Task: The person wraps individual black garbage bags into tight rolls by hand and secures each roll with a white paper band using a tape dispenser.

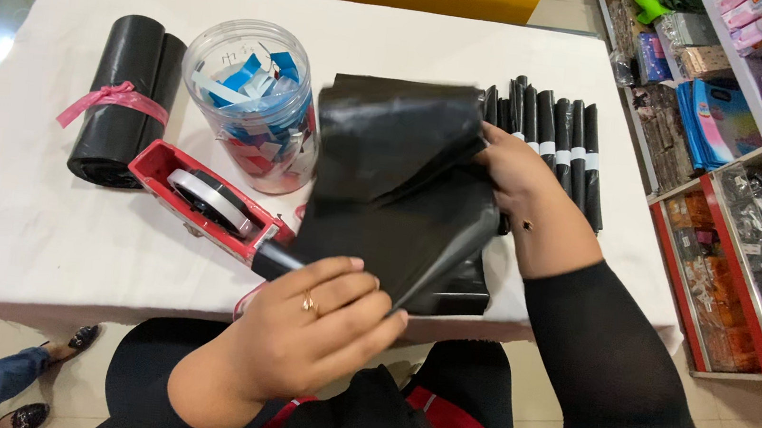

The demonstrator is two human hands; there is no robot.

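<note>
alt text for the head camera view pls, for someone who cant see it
Both hands, left hand and right hand, hold a black plastic bag over a white table. Beside it sit a red tape dispenser, a clear jar of paper slips, and rolled black bags.

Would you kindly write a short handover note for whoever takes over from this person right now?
Left hand: grips the near end of a black plastic bag.
Right hand: holds the bag's far edge, over the table.
Done: a row of small taped rolls lies behind the right hand.
Left: the bag in hand is only part folded, not rolled or taped.
Nearby: red tape dispenser, clear jar of paper slips, big tied roll.
</note>
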